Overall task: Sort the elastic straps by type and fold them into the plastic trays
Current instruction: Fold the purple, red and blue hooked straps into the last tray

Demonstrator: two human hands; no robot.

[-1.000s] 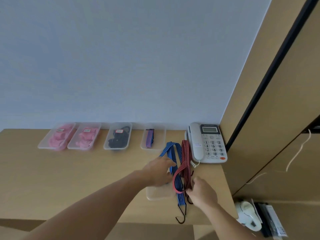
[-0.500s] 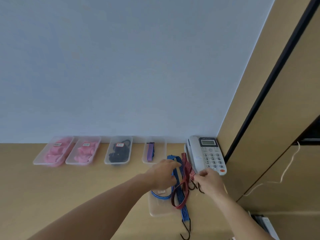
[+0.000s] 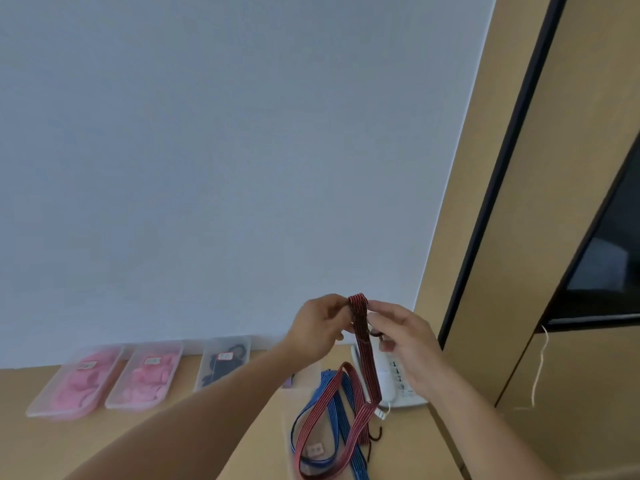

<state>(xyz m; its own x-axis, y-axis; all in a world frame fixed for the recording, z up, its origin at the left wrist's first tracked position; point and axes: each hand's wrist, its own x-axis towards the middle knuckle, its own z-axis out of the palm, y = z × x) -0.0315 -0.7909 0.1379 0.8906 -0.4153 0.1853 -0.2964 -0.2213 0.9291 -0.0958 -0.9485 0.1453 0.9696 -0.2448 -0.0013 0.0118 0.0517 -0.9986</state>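
A red striped elastic strap [image 3: 362,327] is lifted above the desk, its fold pinched between my left hand [image 3: 318,325] and my right hand [image 3: 401,341]. Its long loop hangs down to the clear tray [image 3: 289,445] near the desk's front. A blue striped strap [image 3: 341,396] lies across that tray, under the red loop. A dark hook [image 3: 375,436] of a strap rests beside the tray. Along the wall stand two trays of pink straps [image 3: 81,384] [image 3: 147,377] and a tray of black straps [image 3: 223,363].
A white desk phone [image 3: 398,393] sits at the desk's right end, partly behind my right hand. A purple strap's tray [image 3: 287,381] is mostly hidden by my left forearm. A wooden cabinet with a dark panel stands to the right, with a white cord [image 3: 540,368] hanging.
Both hands have risen from the desk and lifted the red strap's folded end high. The blue strap stayed on the tray. The camera tilted upward.
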